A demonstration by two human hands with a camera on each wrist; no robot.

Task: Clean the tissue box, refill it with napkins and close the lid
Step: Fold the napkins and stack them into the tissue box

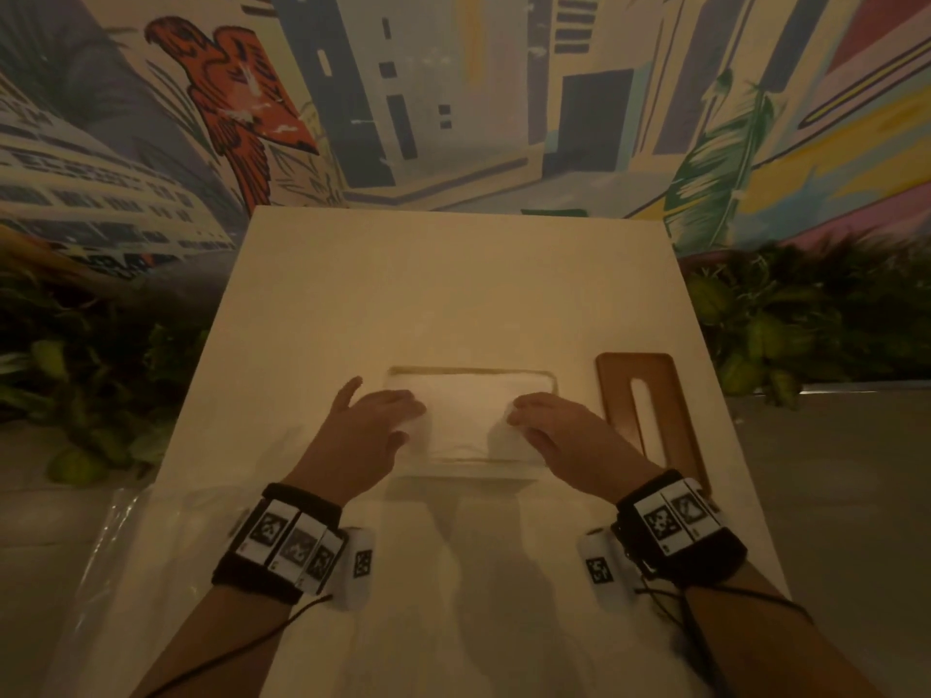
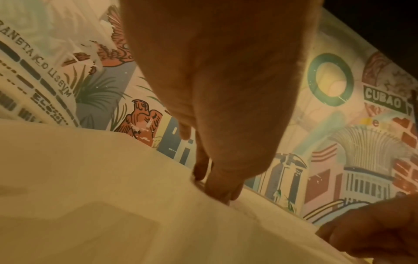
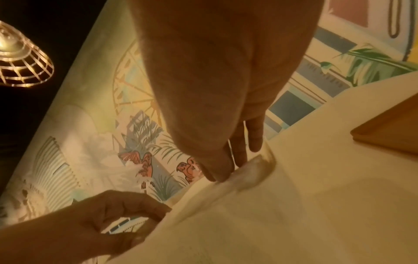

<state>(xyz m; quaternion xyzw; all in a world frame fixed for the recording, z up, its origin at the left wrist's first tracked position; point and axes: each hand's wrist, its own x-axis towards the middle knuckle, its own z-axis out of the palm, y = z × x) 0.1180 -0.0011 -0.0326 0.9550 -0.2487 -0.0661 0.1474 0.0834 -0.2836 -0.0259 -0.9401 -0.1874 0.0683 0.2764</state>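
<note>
A clear tissue box (image 1: 468, 370) stands in the middle of the white table, with a stack of white napkins (image 1: 468, 410) in it. My left hand (image 1: 410, 420) grips the left end of the stack, fingers curled over the top and thumb on the near side. At the right end my right hand (image 1: 519, 420) grips it the same way. In the right wrist view my right fingers (image 3: 237, 151) reach down beside the box's clear wall (image 3: 267, 164). The left fingers (image 2: 217, 187) point down onto the napkins. A brown wooden lid (image 1: 672, 405) with a long slot lies flat right of the box.
The white table (image 1: 453, 294) runs back to a painted mural wall. Crumpled clear plastic wrap (image 1: 116, 536) lies at the near left edge. Green plants (image 1: 806, 319) stand on both sides of the table. A wire lamp (image 3: 20, 59) hangs overhead.
</note>
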